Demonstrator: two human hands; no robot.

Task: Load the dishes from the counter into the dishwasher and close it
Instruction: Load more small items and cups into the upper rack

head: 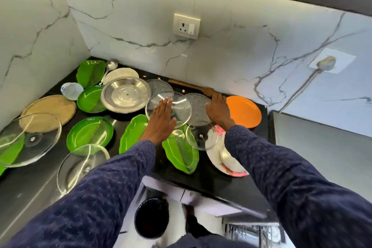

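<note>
Many dishes lie on the black counter (211, 183). My left hand (161, 119) stretches flat, fingers straight, over a clear glass lid (181, 106) in the middle. My right hand (218, 109) reaches past a textured glass plate (196, 104), its fingers near a wooden spatula (189, 86) and beside an orange plate (244, 111). Whether either hand touches a dish I cannot tell. A steel plate (125, 93) sits left of the lid. Green leaf-shaped plates (89, 134) lie around. The dishwasher rack (253, 233) shows at the bottom right edge.
A woven mat (50, 109), large glass lids (30, 141), a plastic bottle (71, 90) and a ladle (109, 66) crowd the left side. A floral plate (225, 163) and small glass lid (201, 137) sit by my right forearm. Marble walls with a socket (186, 26) close the back.
</note>
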